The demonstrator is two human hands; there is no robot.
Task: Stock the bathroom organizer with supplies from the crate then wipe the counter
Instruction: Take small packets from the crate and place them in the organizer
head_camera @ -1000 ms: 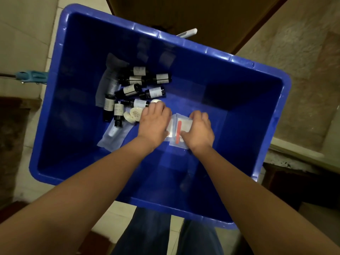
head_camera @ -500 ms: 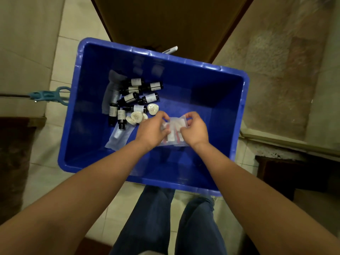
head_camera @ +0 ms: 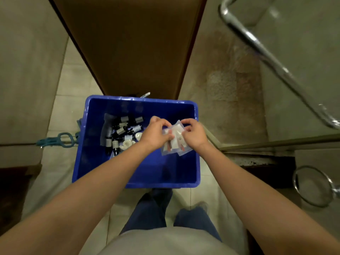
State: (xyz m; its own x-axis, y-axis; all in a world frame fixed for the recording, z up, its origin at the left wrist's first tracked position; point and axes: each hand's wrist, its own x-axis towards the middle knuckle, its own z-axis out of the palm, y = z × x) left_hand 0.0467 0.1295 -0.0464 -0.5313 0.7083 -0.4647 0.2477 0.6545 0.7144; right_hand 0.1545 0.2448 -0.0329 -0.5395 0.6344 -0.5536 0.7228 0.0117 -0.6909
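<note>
Left hand and right hand both pinch, fingers curled, the upper edges of a small bunch of flat clear plastic sachets, held over the deep blue plastic crate. They look light, limp and slippery; gripping the stacked edges firmly seems safest.

Head camera (wide-angle) looks steeply down from standing height onto the crate.
</note>
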